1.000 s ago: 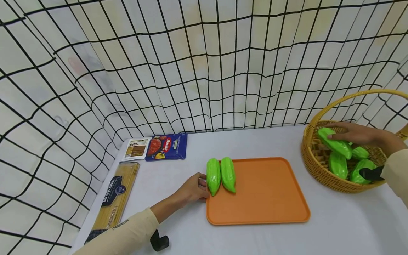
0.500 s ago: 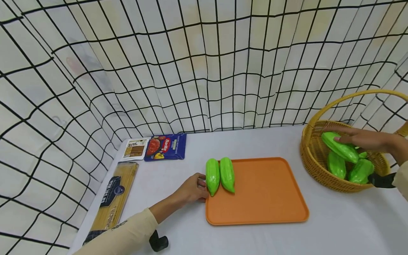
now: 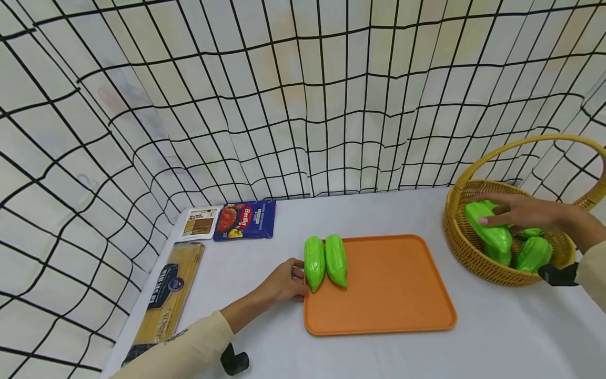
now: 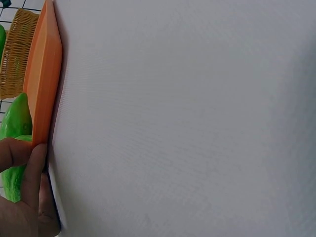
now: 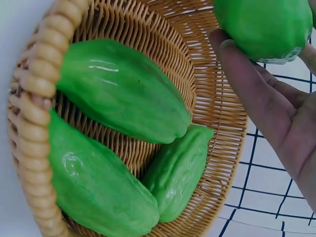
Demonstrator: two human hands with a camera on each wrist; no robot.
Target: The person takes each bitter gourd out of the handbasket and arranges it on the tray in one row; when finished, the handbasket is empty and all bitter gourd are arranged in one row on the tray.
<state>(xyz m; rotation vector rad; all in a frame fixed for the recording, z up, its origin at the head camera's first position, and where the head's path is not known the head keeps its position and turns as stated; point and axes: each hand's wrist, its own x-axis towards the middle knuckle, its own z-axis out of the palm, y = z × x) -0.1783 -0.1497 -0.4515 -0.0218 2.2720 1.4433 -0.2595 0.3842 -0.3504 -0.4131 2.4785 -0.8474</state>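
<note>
The person's right hand (image 3: 535, 210) is gripping a green gourd (image 3: 487, 226) over the wicker basket (image 3: 466, 260), its thumb pressing along the near side while the other fingers are curling round behind. In the right wrist view three more gourds are lying inside the basket below the held one: one gourd (image 5: 123, 91) slanting across the upper part, a second gourd (image 5: 98, 182) sitting by the thick braided rim, and a smaller-looking gourd (image 5: 180, 173) resting between them toward the far wall. The left hand (image 3: 284, 281) is pinching the left edge of the orange tray (image 3: 393, 284) — the left wrist view is showing the rim caught between thumb and fingers. Two gourds are lying side by side at the tray's far left corner, the left gourd (image 3: 314, 263) just beside the hand and the right gourd (image 3: 336, 260) close to it, both pointing their narrow tips toward the person. The basket is standing to the right of the tray, apart from it, on the white table (image 3: 369, 358). Over on the left, a blue Barilla pouch (image 3: 246, 220) is lying next to a pale packet (image 3: 200, 222), and a long pasta packet (image 3: 165, 295) is stretching nearer the person. A black net (image 3: 298, 37) is hanging behind everything.
</note>
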